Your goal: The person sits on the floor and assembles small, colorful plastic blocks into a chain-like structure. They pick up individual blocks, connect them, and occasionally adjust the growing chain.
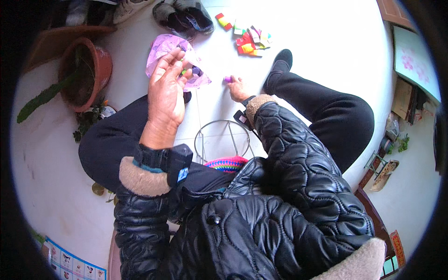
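Observation:
My left hand (pixel 165 88) is raised over a pink plastic bag (pixel 156 53), its fingers curled inward. A small bright green bit (pixel 183 73) shows by its fingertips, too small to name, and dark items (pixel 197 71) show at the bag. Low over the white floor, my right hand (pixel 239 89) pinches a small purple piece (pixel 227 79) at its fingertips. Beyond it lies a loose pile of small colourful packets or folded pieces (pixel 252 44) in red, yellow, green and white. A separate red-and-yellow piece (pixel 224 21) rests to the pile's left.
A round metal-framed stool (pixel 200 140) with a striped knitted cover (pixel 227 164) is between my legs. Dark shoes (pixel 184 18) lie behind the bag. On the left stands a terracotta pot (pixel 100 70) with a cactus (pixel 44 99). A small wooden-topped stand (pixel 385 175) is at right.

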`<state>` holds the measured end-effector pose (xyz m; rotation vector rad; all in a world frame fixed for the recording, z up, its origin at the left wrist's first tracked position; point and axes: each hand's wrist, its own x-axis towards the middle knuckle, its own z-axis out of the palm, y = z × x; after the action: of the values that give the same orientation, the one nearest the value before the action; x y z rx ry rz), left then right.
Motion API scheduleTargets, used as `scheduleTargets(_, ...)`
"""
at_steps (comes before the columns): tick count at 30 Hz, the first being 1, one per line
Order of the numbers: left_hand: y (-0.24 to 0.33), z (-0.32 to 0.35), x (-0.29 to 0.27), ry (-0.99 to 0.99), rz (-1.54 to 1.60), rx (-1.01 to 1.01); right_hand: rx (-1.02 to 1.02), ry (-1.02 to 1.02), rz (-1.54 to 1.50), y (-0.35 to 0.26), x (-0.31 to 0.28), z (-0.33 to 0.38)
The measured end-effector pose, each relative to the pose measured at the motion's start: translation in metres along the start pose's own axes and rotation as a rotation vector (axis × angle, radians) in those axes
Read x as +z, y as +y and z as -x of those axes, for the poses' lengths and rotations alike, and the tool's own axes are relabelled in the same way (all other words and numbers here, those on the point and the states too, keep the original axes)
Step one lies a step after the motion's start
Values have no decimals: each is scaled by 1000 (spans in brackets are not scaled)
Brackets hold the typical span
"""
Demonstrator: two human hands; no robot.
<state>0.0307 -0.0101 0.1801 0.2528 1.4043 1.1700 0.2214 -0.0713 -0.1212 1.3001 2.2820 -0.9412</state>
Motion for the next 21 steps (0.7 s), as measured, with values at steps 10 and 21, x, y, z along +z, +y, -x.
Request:
scheduleTargets(10, 0, -28, 8, 86, 114, 17, 111, 99, -992, 7, -68, -31)
scheduleTargets(21, -12, -44, -45, 330, 155, 238, -372, -55, -847, -86, -216, 4)
